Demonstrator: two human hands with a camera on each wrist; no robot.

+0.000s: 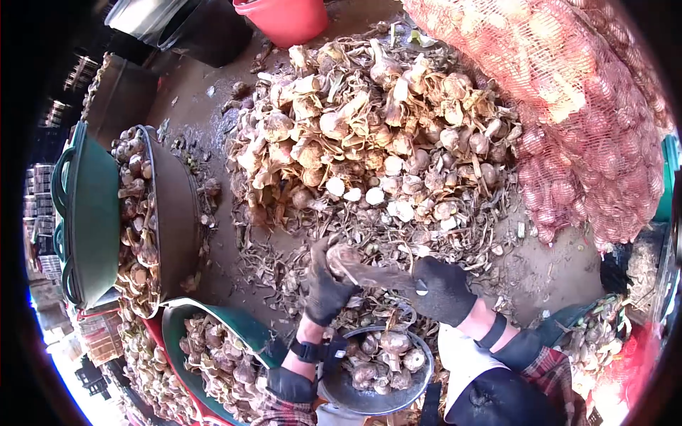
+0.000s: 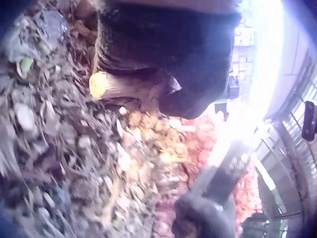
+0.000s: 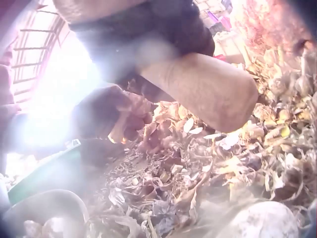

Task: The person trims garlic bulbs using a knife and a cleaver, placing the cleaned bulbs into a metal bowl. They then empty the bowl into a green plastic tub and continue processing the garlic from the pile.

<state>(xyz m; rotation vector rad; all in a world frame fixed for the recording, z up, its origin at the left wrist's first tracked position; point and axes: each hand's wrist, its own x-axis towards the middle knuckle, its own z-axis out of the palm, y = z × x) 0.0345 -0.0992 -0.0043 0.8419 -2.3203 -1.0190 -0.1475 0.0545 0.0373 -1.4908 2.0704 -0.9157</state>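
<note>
Dark gloves cover both hands. In the head view the left hand (image 1: 327, 291) grips a garlic bulb by its side; the left wrist view shows its pale cut stem (image 2: 119, 87) poking out from the glove (image 2: 168, 54). The right hand (image 1: 444, 290) is curled round the handle of a broad brownish blade (image 1: 383, 277), which reaches across to the left hand. Its rounded end shows large in the right wrist view, where the blade (image 3: 203, 89) extends from the right glove (image 3: 153, 37). Whether blade and bulb touch is unclear.
A large garlic heap (image 1: 341, 135) lies ahead on the littered ground. Below the hands, a round basin (image 1: 419, 387) holds bulbs. Garlic-filled tubs, one green (image 1: 170, 330), stand left; red mesh sacks (image 1: 590, 135) of bulbs are at the right.
</note>
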